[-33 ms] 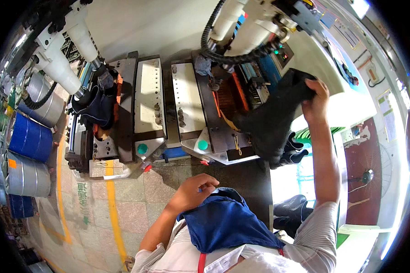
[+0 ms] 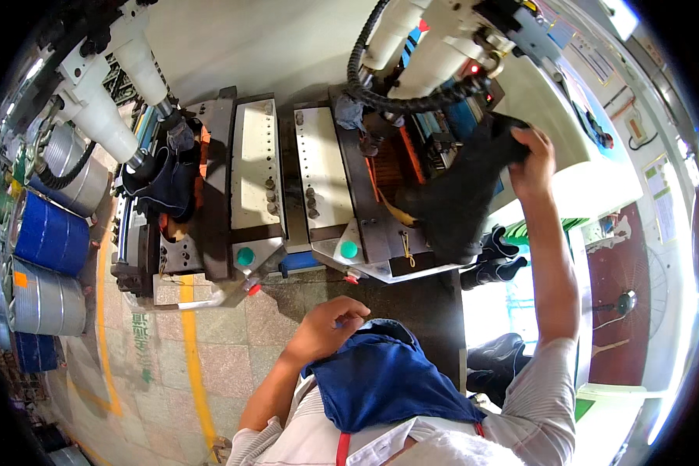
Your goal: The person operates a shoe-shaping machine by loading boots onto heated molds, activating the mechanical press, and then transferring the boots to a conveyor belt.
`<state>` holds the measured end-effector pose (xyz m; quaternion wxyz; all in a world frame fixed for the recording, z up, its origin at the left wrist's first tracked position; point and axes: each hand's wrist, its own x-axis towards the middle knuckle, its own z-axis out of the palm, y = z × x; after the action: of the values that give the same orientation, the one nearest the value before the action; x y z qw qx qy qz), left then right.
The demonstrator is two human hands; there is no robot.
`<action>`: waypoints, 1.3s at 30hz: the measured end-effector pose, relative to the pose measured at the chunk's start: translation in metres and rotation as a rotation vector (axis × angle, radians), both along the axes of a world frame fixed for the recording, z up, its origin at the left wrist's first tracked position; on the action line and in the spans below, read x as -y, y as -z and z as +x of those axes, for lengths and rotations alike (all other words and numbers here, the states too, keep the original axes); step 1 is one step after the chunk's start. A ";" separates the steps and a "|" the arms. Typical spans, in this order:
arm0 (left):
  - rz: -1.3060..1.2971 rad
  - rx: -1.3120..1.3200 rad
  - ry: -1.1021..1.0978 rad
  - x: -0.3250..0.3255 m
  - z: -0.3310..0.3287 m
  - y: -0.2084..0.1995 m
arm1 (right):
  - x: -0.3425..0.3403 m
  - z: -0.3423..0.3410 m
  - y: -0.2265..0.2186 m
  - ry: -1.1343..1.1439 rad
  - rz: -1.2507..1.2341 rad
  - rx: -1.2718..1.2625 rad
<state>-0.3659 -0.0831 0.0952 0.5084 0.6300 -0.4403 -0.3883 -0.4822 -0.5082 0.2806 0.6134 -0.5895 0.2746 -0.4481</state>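
Note:
My right hand [image 2: 533, 159] grips a black boot [image 2: 467, 193] by the top of its shaft. The boot hangs tilted at the right machine station [image 2: 377, 233], overlapping its right side; whether they touch I cannot tell. My left hand [image 2: 326, 330] is curled loosely in front of my body, just above the blue apron [image 2: 388, 373], with nothing visible in it. At the left station [image 2: 213, 202], another dark boot [image 2: 165, 185] sits under white cylinders [image 2: 105, 124].
Green buttons [image 2: 245, 256] and red buttons [image 2: 254, 290] line the machine's front corners. More black boots [image 2: 495, 256] stand on the right, others [image 2: 499, 361] nearer my right arm. A black corrugated hose [image 2: 412, 101] hangs over the right station. Drums [image 2: 50, 233] stand at far left.
My right hand has moved slightly left, carrying the boot left and a little farther from me. A red light now shows on the machine near the hose. My left hand has barely moved.

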 end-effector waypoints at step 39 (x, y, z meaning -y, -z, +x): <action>-0.192 0.104 -0.580 0.248 0.091 0.032 | -0.036 0.102 0.143 -0.729 -0.815 -0.982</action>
<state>-0.2752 -0.3309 0.0637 0.6321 0.6975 -0.3022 -0.1508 -0.3800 -0.4718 0.1376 0.2618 -0.9576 0.1158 0.0337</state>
